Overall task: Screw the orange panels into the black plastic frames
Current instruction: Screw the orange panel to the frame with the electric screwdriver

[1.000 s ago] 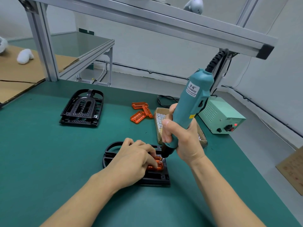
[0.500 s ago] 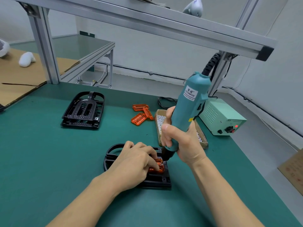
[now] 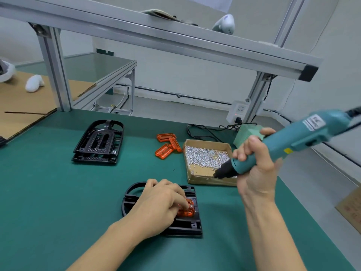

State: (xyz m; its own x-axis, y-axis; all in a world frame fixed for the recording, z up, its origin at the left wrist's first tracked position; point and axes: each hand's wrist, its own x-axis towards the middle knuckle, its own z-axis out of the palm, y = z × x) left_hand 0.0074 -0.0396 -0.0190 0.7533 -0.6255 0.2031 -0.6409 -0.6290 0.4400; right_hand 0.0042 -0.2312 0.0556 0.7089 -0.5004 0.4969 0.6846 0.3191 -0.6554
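Observation:
A black plastic frame [image 3: 187, 224] lies on the green mat in front of me with an orange panel [image 3: 188, 211] seated in it. My left hand [image 3: 160, 202] rests on the frame, its fingertips pressing the panel down. My right hand [image 3: 256, 169] grips a teal electric screwdriver [image 3: 293, 141], tilted so that its black tip hangs over the cardboard box of screws [image 3: 207, 159]. A screw head shows at the panel's right end.
Two stacked black frames [image 3: 99, 143] lie at the far left of the mat. Three loose orange panels [image 3: 168, 145] lie beside the screw box. A green power supply [image 3: 248, 132] and cables stand behind it. An aluminium rail crosses overhead.
My right hand has lifted the screwdriver off the panel and swung it right, tip now over the screw box. My left hand has stayed on the panel.

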